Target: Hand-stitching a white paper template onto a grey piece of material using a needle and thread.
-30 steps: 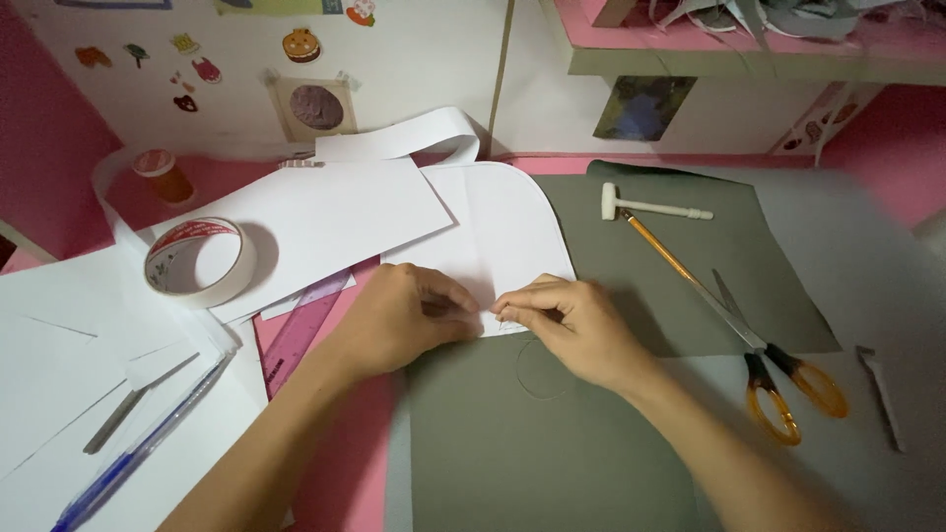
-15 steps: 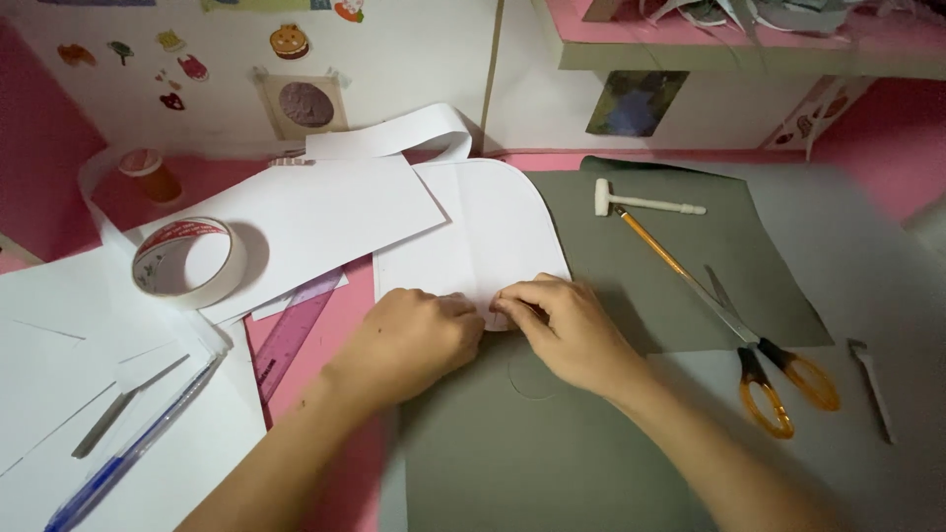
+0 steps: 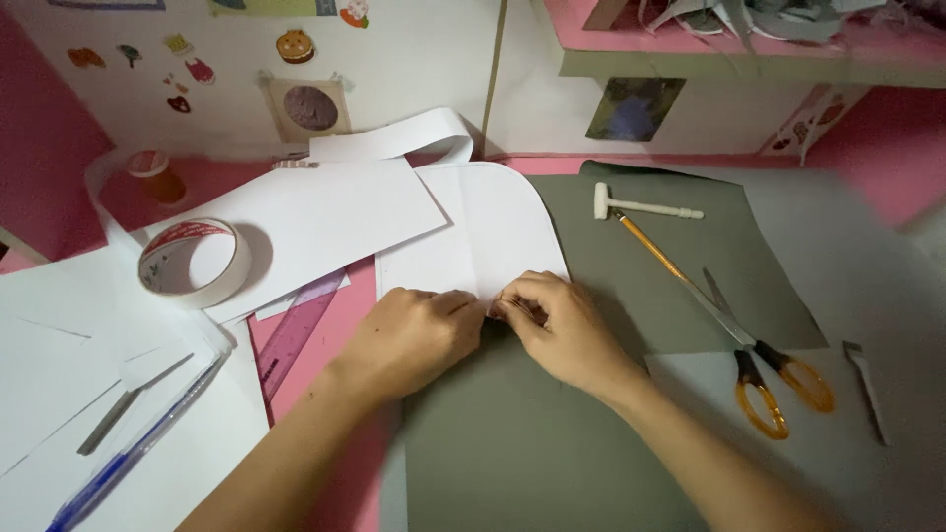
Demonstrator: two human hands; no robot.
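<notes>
At the table's left edge lie loose white sheets (image 3: 59,374) with a blue pen (image 3: 128,458) and a small grey blade (image 3: 123,414) on them. Next comes a tape roll (image 3: 192,263) resting on a larger white sheet (image 3: 315,217), with a pink ruler (image 3: 296,330) poking out from under it toward the near edge. Near the table's middle, the left hand (image 3: 414,335) and right hand (image 3: 562,330) meet, fingertips touching, both pinching the near edge of a white card (image 3: 473,236) with a rounded corner, which lies partly over a grey sheet (image 3: 552,433). The card looks light and thin, stiff enough to hold a crease yet easy to bend or tear, so it seems best gripped at the edge between thumb and fingers, as both hands do. Further right on the grey sheet lie a small white hammer (image 3: 641,207), a yellow pencil (image 3: 655,251) and orange-handled scissors (image 3: 764,369); a small grey strip (image 3: 867,384) sits toward the right edge.
</notes>
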